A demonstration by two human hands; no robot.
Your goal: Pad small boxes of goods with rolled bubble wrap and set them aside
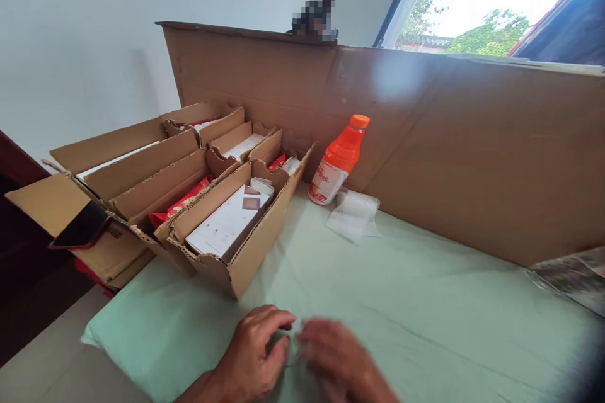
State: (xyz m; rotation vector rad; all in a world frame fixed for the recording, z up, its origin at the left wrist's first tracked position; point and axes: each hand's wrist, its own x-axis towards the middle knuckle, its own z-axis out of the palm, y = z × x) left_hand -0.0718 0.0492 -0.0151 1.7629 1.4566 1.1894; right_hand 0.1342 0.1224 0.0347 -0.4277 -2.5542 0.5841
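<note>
Left hand [258, 349] loosely curled, empty. Right hand [335, 352] blurred; grip cannot be determined. Nearest cardboard box [259, 252]: eleven o'clock.

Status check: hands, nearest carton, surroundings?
Left hand loosely open, no object visible. Right hand blurred beside it. Nearest carton holds white box. Orange-capped bottle, clear plastic beyond.

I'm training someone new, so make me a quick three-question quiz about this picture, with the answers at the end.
1. What colour is the cap on the bottle?
2. Yes or no: does the left hand, over the green cloth, touch the bottle?
3. Which lies inside the cardboard box nearest the left hand?
A) the bottle
B) a white box
C) the green cloth

Key:
1. Orange.
2. No, the bottle stands apart from it.
3. B.
</note>
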